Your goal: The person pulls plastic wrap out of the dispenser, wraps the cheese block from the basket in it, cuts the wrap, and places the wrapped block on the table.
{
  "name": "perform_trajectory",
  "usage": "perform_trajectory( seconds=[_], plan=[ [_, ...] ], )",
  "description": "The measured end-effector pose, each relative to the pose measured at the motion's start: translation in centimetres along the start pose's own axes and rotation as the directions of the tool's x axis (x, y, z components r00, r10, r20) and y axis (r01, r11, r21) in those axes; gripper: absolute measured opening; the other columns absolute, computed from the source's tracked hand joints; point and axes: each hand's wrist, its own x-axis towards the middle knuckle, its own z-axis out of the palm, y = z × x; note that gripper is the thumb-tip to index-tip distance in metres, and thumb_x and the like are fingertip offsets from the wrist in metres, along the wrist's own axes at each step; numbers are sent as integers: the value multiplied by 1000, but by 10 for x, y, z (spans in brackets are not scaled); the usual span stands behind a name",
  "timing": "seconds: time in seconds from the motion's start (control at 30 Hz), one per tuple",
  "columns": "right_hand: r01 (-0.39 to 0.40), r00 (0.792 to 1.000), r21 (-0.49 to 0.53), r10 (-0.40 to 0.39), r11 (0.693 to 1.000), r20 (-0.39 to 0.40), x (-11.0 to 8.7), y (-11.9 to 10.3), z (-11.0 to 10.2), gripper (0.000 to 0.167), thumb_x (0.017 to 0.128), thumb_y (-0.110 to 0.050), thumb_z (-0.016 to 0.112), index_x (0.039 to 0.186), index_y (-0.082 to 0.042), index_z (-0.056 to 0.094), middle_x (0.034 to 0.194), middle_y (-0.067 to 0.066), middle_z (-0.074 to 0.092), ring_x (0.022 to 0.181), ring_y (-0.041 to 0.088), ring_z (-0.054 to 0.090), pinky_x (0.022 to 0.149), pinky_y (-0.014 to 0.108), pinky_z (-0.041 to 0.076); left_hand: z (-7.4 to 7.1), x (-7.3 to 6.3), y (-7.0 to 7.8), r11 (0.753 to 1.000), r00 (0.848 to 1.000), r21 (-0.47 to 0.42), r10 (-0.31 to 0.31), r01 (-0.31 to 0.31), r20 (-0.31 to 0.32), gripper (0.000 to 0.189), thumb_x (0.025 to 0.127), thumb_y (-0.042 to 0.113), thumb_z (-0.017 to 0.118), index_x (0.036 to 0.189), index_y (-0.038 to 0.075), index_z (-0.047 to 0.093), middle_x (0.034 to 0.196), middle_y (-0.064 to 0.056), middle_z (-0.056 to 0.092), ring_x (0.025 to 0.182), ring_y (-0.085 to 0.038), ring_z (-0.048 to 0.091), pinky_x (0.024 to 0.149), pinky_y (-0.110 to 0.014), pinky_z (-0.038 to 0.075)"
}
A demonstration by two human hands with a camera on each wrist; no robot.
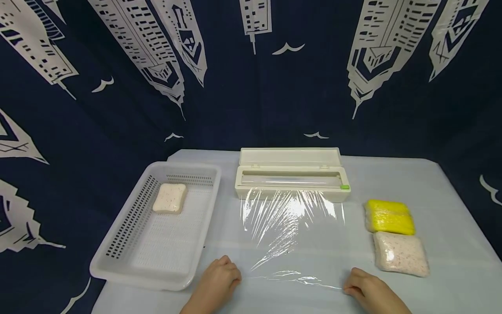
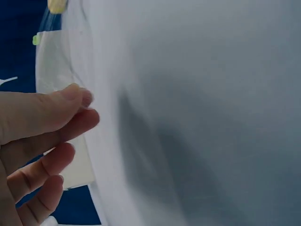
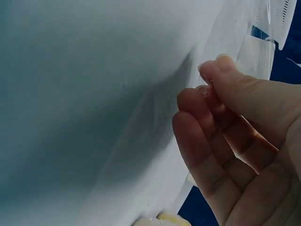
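A sheet of clear plastic wrap (image 1: 292, 244) stretches toward me from a cream wrap dispenser (image 1: 290, 194) whose lid stands up. My left hand (image 1: 219, 279) pinches the wrap's near left corner between thumb and forefinger. At the near right corner my right hand (image 1: 370, 288) pinches the wrap the same way, its other fingers (image 3: 190, 141) loosely curled. The sheet spans between both hands, above the pale tabletop. In the white basket (image 1: 211, 209) at left lies a pale, speckled, bread-slice-shaped block (image 1: 170, 198), with no film visible on it.
To the right of the wrap, a yellow block (image 1: 390, 218) in shiny film touches a pale speckled block (image 1: 401, 254), also in film. A green tab (image 1: 344, 187) sits at the dispenser's right end. Behind the table hangs a dark blue cloth (image 1: 255, 117) with white building prints.
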Motion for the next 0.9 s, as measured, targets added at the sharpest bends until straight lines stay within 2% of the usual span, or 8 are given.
perform_trajectory(
  seconds=[0.23, 0.5, 0.6, 0.73, 0.9],
  plan=[
    [-55, 998, -76, 52, 996, -37, 0, -4, 6, 14, 75, -9, 80, 75, -19, 70, 77, -20, 51, 67, -10, 42, 58, 20, 48, 8, 1, 3, 995, 994, -20, -95, 96, 54, 11, 72, 13, 83, 73, 17, 73, 77, 9, 69, 73, -5, 50, 63, -18, 41],
    [34, 987, -122, -52, 992, -149, -2, -1, 13, 15, 70, -9, 83, 74, -16, 70, 76, -19, 52, 67, -11, 41, 55, 18, 46, 13, -1, 3, 992, 992, -46, -116, 118, 48, 14, 72, 13, 84, 77, 15, 71, 80, 9, 66, 75, -7, 50, 64, -19, 43],
    [61, 979, -132, -85, 989, -183, -2, 0, 15, 18, 67, -6, 85, 74, -15, 71, 76, -18, 52, 67, -11, 42, 55, 17, 46, 11, -2, 4, 991, 992, -52, -121, 123, 47, 15, 74, 14, 83, 81, 14, 71, 81, 7, 67, 75, -8, 52, 65, -20, 44],
    [91, 972, -131, -117, 987, -205, -2, 1, 17, 21, 63, -2, 85, 73, -14, 71, 76, -17, 52, 67, -10, 43, 54, 16, 44, 7, -1, 5, 992, 993, -41, -121, 121, 13, 17, 76, 12, 82, 86, 12, 69, 83, 4, 68, 75, -9, 52, 67, -21, 47],
    [113, 961, -133, -142, 985, -237, -2, 2, 19, 24, 59, 0, 86, 72, -14, 71, 75, -16, 52, 66, -10, 42, 56, 10, 40, -13, 5, 10, 985, 986, -81, -155, 151, -56, 20, 78, 9, 80, 94, 9, 69, 88, 2, 69, 79, -11, 56, 72, -23, 51]
  ],
)
